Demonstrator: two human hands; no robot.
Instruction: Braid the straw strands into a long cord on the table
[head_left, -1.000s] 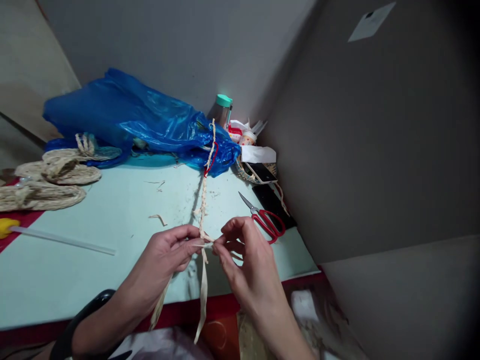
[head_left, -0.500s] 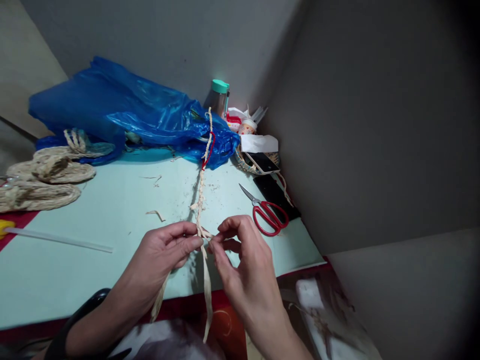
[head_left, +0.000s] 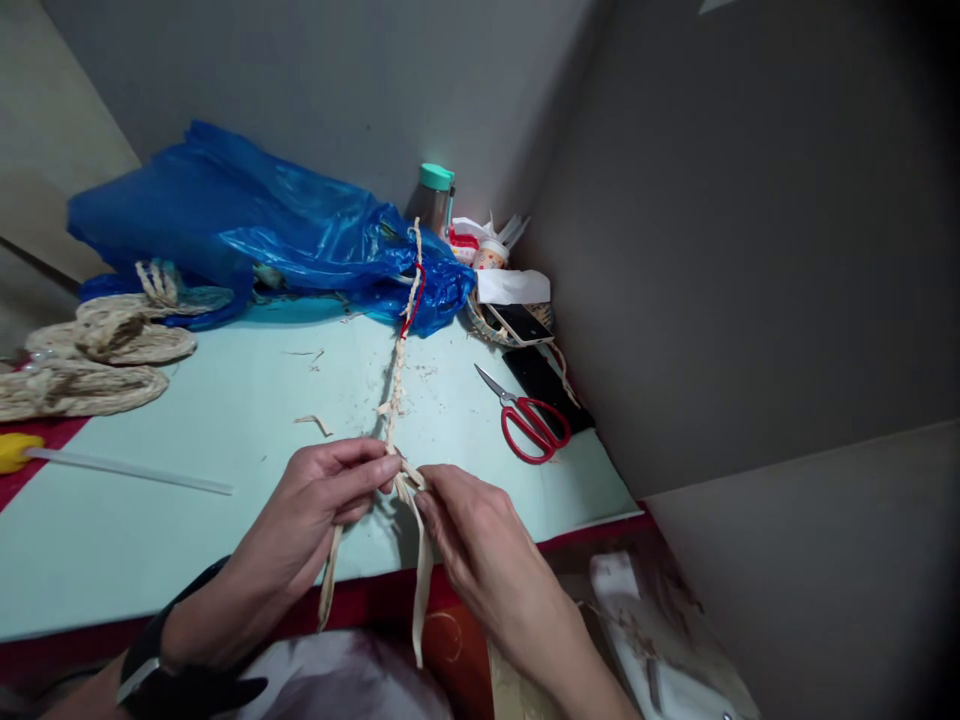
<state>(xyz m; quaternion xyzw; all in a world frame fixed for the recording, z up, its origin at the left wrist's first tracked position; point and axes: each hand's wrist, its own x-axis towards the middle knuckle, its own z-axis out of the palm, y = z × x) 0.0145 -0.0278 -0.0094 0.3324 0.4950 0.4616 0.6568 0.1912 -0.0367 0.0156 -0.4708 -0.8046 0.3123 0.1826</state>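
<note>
A pale, straw-like braid (head_left: 398,375) runs toward me from the blue plastic bag, with a red cord (head_left: 413,300) tied to its far part. My left hand (head_left: 330,490) pinches the near end of the braid between thumb and fingers. Close beside it, my right hand (head_left: 487,550) is closed on one loose strand of the braid, its fingertips partly hidden. Another flat strand (head_left: 422,600) hangs down between the hands past the table edge. A further strand (head_left: 327,590) dangles below the left hand.
Red-handled scissors (head_left: 534,428) lie right of the braid, by a black flat object (head_left: 541,380). Behind are a basket with a phone (head_left: 521,323), a bottle (head_left: 435,195) and a blue plastic bag (head_left: 285,230). Woven straw soles (head_left: 90,385) and a yellow-ended glue stick (head_left: 135,470) are at left.
My right hand has turned over, its back now facing up, and its fingers have closed on the strand. The left hand keeps its pinch. The whole view has shifted slightly.
</note>
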